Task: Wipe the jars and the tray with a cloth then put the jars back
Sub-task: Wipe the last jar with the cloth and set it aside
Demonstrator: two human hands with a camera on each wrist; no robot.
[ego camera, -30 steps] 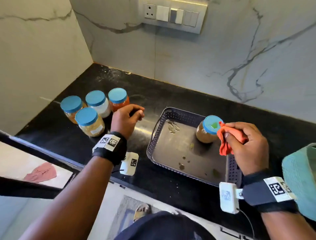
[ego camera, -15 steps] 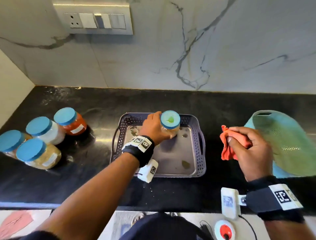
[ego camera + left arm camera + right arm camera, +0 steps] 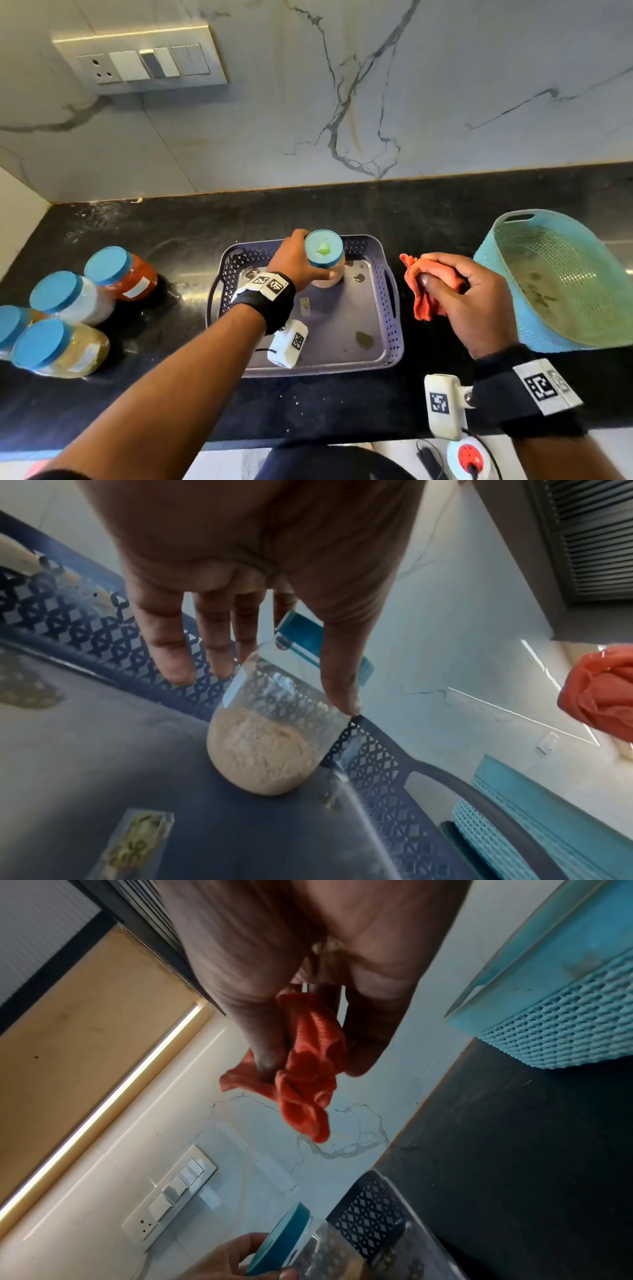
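Note:
A clear jar (image 3: 323, 255) with a blue lid and pale powder inside stands in the back right part of the purple perforated tray (image 3: 394, 308). My left hand (image 3: 305, 262) grips this jar, thumb on one side and fingers on the other; in the left wrist view the jar (image 3: 263, 745) looks tilted. Stains spot the tray floor (image 3: 85, 750). My right hand (image 3: 445, 284) hovers just right of the tray and holds a bunched orange cloth (image 3: 421, 298), apart from the jar. Several more blue-lidded jars (image 3: 68, 298) stand grouped on the counter at the left.
A teal mesh basket (image 3: 555, 281) leans on the black counter (image 3: 342, 404) right of my right hand. A switch panel (image 3: 144, 63) is on the marble wall behind. A red and white device (image 3: 469, 459) sits below the counter's front edge.
My left hand left the jars at the left, crossed to the tray and took hold of the jar there. My right hand drew the cloth rightward off that jar.

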